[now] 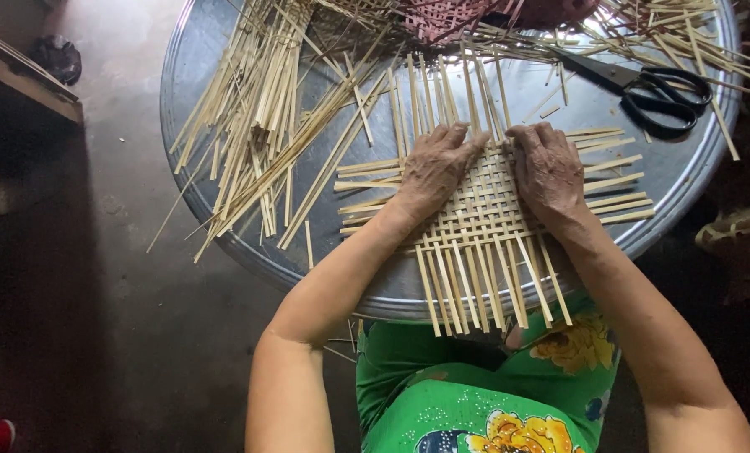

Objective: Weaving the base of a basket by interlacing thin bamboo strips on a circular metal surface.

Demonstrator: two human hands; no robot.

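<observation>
A: Nearest, where does the woven mat (480, 220) lie?
B: Flat on the round metal tabletop (224, 226), near edge overhanging toward the lap; loose strip ends run out on all four sides.
A: Hands?
B: Left hand (432, 170) and right hand (549, 170) press side by side on it, fingers (461, 134) flat, gripping nothing, tips at the far upright strips.
A: Beyond?
B: Scissors (643, 88), far right.

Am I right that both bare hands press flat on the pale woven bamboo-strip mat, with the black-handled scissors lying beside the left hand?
Not quite: the black-handled scissors lie beyond the right hand, not the left hand, as the head view shows. Both hands do press on the pale woven bamboo-strip mat.
</observation>
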